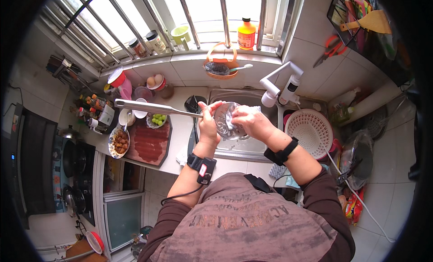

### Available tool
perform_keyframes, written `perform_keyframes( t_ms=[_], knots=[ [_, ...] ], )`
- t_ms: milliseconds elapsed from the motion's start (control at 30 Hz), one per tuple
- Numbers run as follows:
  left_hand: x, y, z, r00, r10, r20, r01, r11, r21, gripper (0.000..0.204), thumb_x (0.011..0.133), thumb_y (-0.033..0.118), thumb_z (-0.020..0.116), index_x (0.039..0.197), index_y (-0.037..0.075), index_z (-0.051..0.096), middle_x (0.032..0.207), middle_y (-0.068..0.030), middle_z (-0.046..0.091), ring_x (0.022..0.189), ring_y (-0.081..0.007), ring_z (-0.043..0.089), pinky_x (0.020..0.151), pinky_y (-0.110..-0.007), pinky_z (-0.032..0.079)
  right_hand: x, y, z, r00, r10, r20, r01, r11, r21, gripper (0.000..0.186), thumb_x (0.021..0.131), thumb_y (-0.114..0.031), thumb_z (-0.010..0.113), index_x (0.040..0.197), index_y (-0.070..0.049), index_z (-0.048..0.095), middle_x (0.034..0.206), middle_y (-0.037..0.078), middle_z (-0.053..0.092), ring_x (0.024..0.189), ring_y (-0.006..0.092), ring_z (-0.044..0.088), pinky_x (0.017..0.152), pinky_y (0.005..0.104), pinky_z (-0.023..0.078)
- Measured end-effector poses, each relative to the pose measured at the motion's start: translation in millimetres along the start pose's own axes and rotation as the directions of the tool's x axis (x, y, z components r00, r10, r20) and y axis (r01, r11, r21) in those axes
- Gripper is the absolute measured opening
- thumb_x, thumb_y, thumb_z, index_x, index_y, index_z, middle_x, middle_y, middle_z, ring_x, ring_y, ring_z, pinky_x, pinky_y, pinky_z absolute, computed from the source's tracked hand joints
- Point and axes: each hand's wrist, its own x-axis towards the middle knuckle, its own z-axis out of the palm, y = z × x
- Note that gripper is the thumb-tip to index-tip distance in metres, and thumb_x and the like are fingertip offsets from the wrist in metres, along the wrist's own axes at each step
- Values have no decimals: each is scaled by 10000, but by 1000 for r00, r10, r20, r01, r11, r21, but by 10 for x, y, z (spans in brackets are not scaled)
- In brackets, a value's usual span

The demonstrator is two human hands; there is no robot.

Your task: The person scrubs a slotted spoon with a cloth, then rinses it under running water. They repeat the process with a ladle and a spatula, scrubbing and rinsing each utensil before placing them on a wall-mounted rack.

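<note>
Over the sink [241,152], my left hand [208,126] is closed round a metal ladle [155,108]. Its long handle sticks out to the left, and its round, shiny bowl is turned up between my hands. My right hand [253,123] is closed, with the fingers pressed into the bowl on a crumpled whitish cloth [229,119]. Most of that cloth is hidden under the fingers, so whether it is fabric or a scrubbing pad is unclear. The bowl looks wet or soapy inside.
A white faucet [288,88] and a white colander [309,132] stand right of the sink. Leftward are a reddish cutting board [149,142], green grapes [158,119] and a dish of brown food [120,141]. An orange basket [221,66] hangs below the barred window.
</note>
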Motion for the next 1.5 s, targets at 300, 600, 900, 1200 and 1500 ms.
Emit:
perform_keyframes(
  t_ms=[300, 600, 900, 1200, 1500],
  knots=[
    [49, 35, -132, 999, -10, -31, 10, 1000, 2, 745, 950, 578, 186, 1025, -47, 585, 1016, -151, 638, 971, -215, 607, 904, -331, 473, -82, -29, 22, 993, -69, 100, 63, 996, 56, 168, 629, 2, 625, 775, -76, 654, 876, 67, 625, 876, 253, 614, 748, 361, 507],
    [10, -85, -81, 997, 72, -38, -69, 995, 67, 744, 941, 594, 161, 1110, -27, 534, 1157, -191, 587, 1062, -251, 568, 968, -373, 432, 10, -243, 348, 990, -92, -104, 105, 985, 136, 275, 702, -8, 619, 972, -55, 639, 968, 100, 631, 936, 292, 591, 803, 378, 494],
    [-92, 139, -87, 989, 145, -21, -145, 989, 18, 738, 949, 580, 150, 1048, -24, 560, 1096, -167, 625, 1048, -225, 575, 984, -337, 403, 35, -206, -210, 941, -173, 290, 176, 984, 17, 193, 614, 37, 614, 776, -65, 641, 851, 55, 604, 896, 254, 578, 771, 362, 482],
    [-122, 21, -128, 997, 57, -61, -52, 996, 77, 743, 961, 554, 158, 1054, -53, 575, 1067, -162, 630, 1020, -211, 584, 964, -321, 417, 294, -158, -52, 974, -225, -8, 223, 971, -88, 223, 639, -52, 620, 862, -50, 624, 937, 85, 585, 949, 263, 569, 785, 379, 482],
    [-102, 34, -137, 989, 107, 102, -104, 994, -38, 737, 949, 579, 179, 1147, -21, 558, 1213, -162, 561, 1147, -241, 506, 1005, -381, 394, 86, -421, 200, 999, 27, 39, -38, 941, 337, 388, 783, -119, 644, 1142, -17, 538, 1103, 202, 570, 984, 367, 574, 851, 416, 472]
  ],
)
